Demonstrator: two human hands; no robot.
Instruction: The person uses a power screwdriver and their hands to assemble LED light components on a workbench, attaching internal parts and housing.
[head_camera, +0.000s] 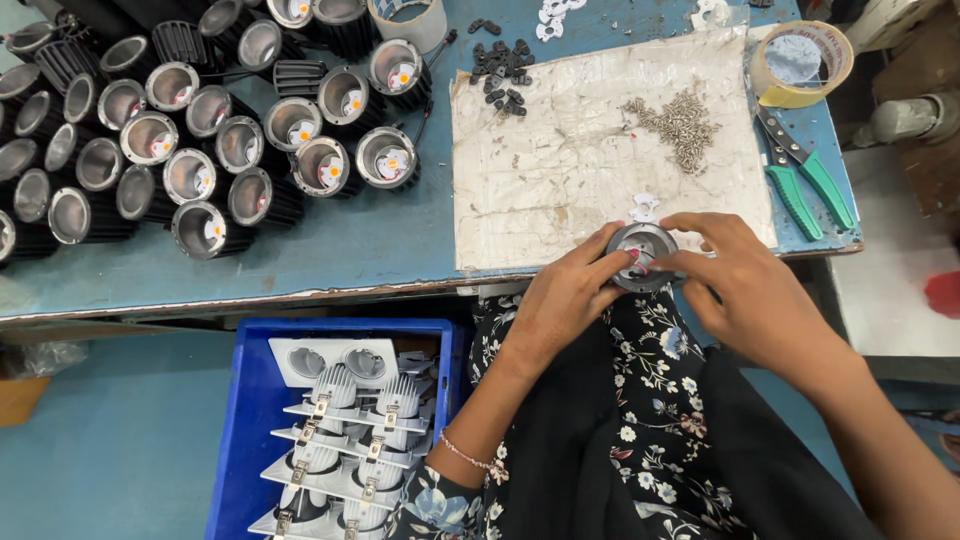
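Note:
Both hands hold one round black lamp housing (641, 252) with a shiny reflector at the near edge of the blue table (330, 245). My left hand (562, 300) grips its left side with the fingertips. My right hand (745, 280) wraps its right side, fingers curled over the rim. A small white part (645, 207) lies on the worn white sheet (590, 150) just beyond the housing. A pile of small silver screws (680, 125) sits farther back on that sheet.
Several black lamp housings (200, 130) crowd the table's left half. Small black clips (503, 68) lie near the top. Two tape rolls (800, 62), (410, 20) and green-handled pliers (805, 175) are at the back and right. A blue crate (245, 420) of white fittings stands on the floor.

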